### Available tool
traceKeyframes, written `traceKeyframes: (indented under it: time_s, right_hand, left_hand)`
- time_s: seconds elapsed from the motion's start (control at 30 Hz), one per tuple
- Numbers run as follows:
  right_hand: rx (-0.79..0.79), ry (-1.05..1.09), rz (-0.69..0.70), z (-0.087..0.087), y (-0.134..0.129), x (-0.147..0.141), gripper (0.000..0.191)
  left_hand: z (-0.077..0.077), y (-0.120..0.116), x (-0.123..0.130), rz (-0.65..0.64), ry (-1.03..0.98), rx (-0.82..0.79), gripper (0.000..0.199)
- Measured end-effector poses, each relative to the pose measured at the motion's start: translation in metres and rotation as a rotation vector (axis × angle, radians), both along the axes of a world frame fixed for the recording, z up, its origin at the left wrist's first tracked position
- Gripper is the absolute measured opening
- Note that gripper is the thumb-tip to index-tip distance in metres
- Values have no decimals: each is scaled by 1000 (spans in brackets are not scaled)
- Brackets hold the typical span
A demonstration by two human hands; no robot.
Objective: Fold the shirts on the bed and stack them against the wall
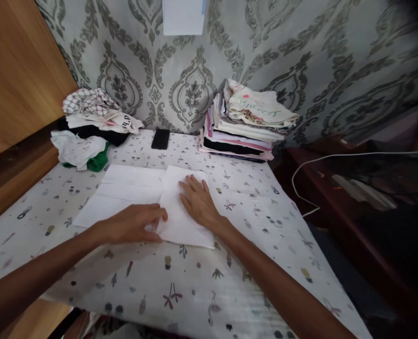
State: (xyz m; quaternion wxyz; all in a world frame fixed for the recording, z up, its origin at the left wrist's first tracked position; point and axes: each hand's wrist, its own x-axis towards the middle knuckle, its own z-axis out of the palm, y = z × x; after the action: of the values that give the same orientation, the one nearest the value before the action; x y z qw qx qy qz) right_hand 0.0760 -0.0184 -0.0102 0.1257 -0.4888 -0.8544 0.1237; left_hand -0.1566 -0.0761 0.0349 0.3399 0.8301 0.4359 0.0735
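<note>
A white cloth (pixel 131 181), possibly a garment, lies partly folded on the patterned bed-like surface, its right part doubled over into a flat panel. My right hand (pixel 198 200) rests palm down on that panel with the fingers stretched out. At the fold's left edge, my left hand (pixel 133 223) is curved over the cloth. Its thumb and index finger are apart, with white fabric showing between them; its other fingers are partly hidden.
Behind the cloth lies a black phone (pixel 160 139). A tall stack of folded clothes (pixel 244 136) stands at the back right. Loose clothes (pixel 88 125) are heaped at the back left beside a wooden panel (pixel 21 61). A white cable (pixel 302 165) hangs at right.
</note>
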Motion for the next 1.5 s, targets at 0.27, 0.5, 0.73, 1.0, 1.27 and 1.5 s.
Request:
traceKeyframes:
  time_s: [0.27, 0.5, 0.73, 1.0, 1.27, 1.5]
  right_hand:
    - [-58, -30, 58, -2, 25, -17, 50]
    - [-2, -13, -6, 0, 17, -16, 51]
    - [-5, -67, -101, -9, 0, -17, 59]
    - [16, 118, -295, -20, -36, 28, 57]
    - [-265, 514, -544, -10, -47, 49, 78]
    - [-860, 1000, -635, 17, -36, 38, 57]
  left_hand:
    - [-3, -23, 17, -161, 171, 203, 25]
    - [8, 14, 37, 141, -210, 229, 20]
    - [-52, 99, 58, 452, -483, 145, 35]
    - [-42, 87, 50, 538, -652, 70, 37]
    - [-22, 17, 75, 640, -921, -214, 43]
    - [-40, 36, 72, 867, -971, -261, 39]
